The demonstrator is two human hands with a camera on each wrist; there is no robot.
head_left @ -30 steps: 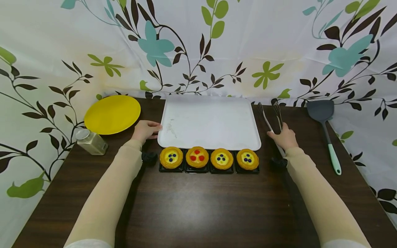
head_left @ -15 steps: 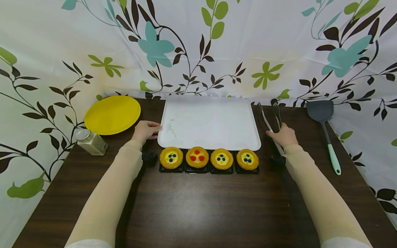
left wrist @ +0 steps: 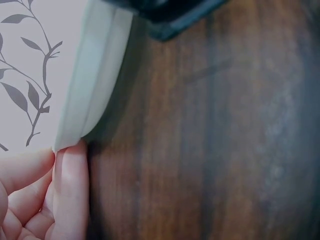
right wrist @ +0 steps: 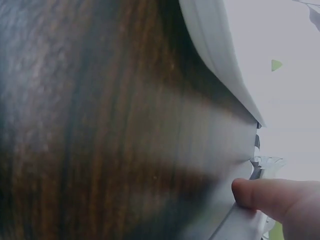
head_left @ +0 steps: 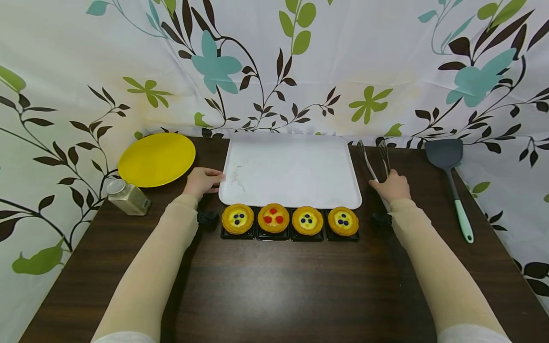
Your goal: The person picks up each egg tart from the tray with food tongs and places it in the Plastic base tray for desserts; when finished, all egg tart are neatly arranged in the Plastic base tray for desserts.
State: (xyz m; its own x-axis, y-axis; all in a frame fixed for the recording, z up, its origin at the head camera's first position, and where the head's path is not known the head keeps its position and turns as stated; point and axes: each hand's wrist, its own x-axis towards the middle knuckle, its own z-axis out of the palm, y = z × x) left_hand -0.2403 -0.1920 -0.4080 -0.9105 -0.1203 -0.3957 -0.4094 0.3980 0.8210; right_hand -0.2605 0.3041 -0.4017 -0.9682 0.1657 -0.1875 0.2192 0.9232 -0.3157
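My left hand [head_left: 203, 182] pinches the left rim of a white rectangular tray [head_left: 296, 169] between thumb and fingers. In the left wrist view the thumb lies on top of the tray edge [left wrist: 92, 75] and a finger is against its underside. On the tray's right, my right hand [head_left: 391, 186] holds metal tongs [head_left: 368, 162] whose arms are spread, heads pointing to the back wall. The right wrist view has the thumb [right wrist: 260, 195] against one tongs arm; the other fingers are hidden. Several fruit-topped tarts, including a red-dotted tart [head_left: 273, 218], sit in black trays before the white tray.
At the back left lies a yellow plate [head_left: 156, 159], with a glass jar [head_left: 128, 197] of pale powder tipped beside it. A grey turner with a mint handle [head_left: 463, 221] lies far right. A leaf-patterned cloth [head_left: 274, 66] hangs behind the dark wooden table [head_left: 274, 290].
My right forearm has shifted slightly to the left, the hand staying on the tongs. The left hand, white tray and tarts look unmoved.
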